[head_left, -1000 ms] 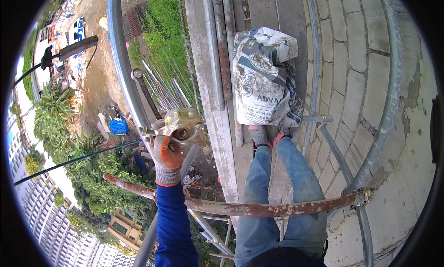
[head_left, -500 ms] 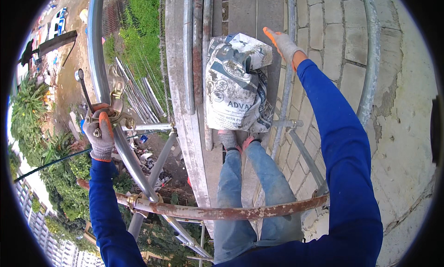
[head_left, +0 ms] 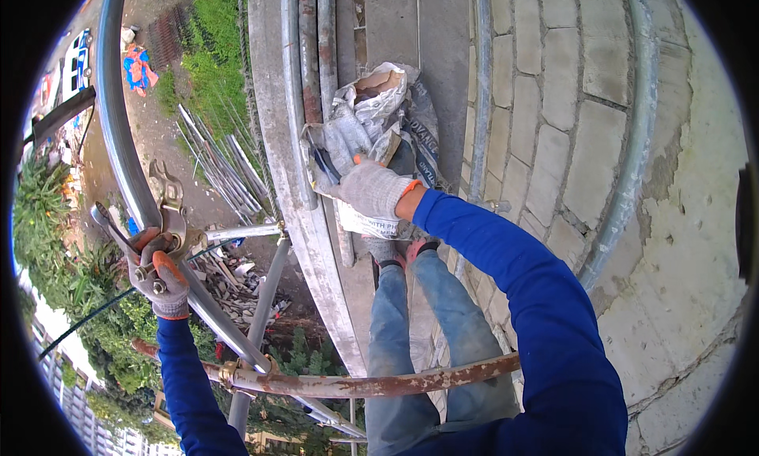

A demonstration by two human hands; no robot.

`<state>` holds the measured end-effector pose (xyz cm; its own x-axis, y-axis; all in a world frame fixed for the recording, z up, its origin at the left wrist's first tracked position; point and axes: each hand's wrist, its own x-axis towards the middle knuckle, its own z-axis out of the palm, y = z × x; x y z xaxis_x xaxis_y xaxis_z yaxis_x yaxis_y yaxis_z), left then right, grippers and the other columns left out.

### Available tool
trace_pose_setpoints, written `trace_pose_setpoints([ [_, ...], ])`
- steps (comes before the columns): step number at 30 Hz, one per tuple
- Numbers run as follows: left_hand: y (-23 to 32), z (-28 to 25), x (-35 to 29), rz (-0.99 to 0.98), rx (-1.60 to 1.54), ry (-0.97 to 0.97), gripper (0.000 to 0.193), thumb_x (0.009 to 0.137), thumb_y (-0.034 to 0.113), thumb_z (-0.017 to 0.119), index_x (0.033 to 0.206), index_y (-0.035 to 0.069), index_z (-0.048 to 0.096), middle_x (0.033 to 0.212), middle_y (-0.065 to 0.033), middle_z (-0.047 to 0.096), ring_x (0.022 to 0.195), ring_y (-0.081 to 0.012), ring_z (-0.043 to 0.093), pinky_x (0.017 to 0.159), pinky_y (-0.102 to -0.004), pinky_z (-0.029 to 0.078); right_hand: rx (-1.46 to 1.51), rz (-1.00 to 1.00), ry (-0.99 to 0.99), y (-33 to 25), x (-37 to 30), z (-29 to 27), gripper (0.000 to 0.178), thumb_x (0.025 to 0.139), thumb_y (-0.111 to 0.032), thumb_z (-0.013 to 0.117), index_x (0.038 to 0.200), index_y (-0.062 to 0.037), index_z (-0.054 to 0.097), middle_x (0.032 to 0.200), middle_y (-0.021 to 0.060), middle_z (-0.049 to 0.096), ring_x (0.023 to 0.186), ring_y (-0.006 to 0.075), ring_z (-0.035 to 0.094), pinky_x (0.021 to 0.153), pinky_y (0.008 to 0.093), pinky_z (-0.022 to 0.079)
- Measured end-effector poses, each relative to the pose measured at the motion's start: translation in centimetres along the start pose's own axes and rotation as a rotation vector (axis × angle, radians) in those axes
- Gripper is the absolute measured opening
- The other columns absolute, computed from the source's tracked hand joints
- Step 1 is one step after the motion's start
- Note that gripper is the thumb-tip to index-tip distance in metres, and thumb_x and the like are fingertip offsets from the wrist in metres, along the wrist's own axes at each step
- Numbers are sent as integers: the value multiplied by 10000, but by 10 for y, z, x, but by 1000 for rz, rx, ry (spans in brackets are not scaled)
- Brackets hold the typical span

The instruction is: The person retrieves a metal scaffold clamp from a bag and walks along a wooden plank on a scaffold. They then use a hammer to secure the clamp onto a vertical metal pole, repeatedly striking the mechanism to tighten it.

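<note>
My left hand (head_left: 160, 280), in a grey and orange glove, is closed round a metal wrench (head_left: 113, 228) beside a scaffold clamp (head_left: 171, 211). The clamp sits against the bright steel tube (head_left: 132, 144), its upper jaw hanging loose; bolts show by my fingers. My right hand (head_left: 371, 189), gloved too, is closed on the near left part of a crumpled white cement bag (head_left: 360, 132) lying on the planks. The bag's far mouth gapes, showing brown paper lining. A dark curved strip shows by my right fingertips; I cannot tell what it is. My fingertips are partly hidden.
Loose pipes (head_left: 308, 61) lie along the planks (head_left: 273, 92) at the bag's left. A rusty tube (head_left: 379, 383) crosses before my legs. A block wall (head_left: 545, 100) and vertical tubes stand at right. Left of the planks is a drop to the ground.
My right hand has swung left and down from beside the wall onto the bag, whose top is now folded open. The wrench in my left hand has tilted left.
</note>
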<state>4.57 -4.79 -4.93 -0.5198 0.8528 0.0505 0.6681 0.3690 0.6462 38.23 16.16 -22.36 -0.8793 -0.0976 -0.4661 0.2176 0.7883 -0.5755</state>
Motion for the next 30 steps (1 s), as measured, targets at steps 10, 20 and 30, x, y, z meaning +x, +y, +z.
trace_pose_setpoints([
  [10, -2, -7, 2, -21, 182, -95, 610, 890, 565, 597, 950, -27, 726, 1132, -156, 618, 1017, -280, 627, 890, -385, 512, 549, 965, 310, 148, 59, 21, 284, 894, -246, 580, 1087, -61, 678, 1246, 161, 618, 1118, 375, 624, 862, 446, 535],
  [20, -12, -7, 13, -1, 229, -106, 742, 914, 655, 553, 970, -68, 709, 1160, -155, 597, 989, -224, 634, 825, -319, 539, 13, 337, -83, 137, 72, 35, 262, 851, -218, 571, 906, -70, 781, 969, 206, 728, 883, 361, 720, 757, 466, 570],
  [30, -9, -11, 3, -36, 260, -132, 702, 934, 623, 542, 969, -54, 724, 1169, -135, 569, 1017, -231, 613, 845, -335, 520, 910, 426, 32, 189, 66, 113, 377, 945, -382, 558, 1121, -80, 702, 1062, 220, 707, 1008, 364, 683, 829, 432, 516],
])
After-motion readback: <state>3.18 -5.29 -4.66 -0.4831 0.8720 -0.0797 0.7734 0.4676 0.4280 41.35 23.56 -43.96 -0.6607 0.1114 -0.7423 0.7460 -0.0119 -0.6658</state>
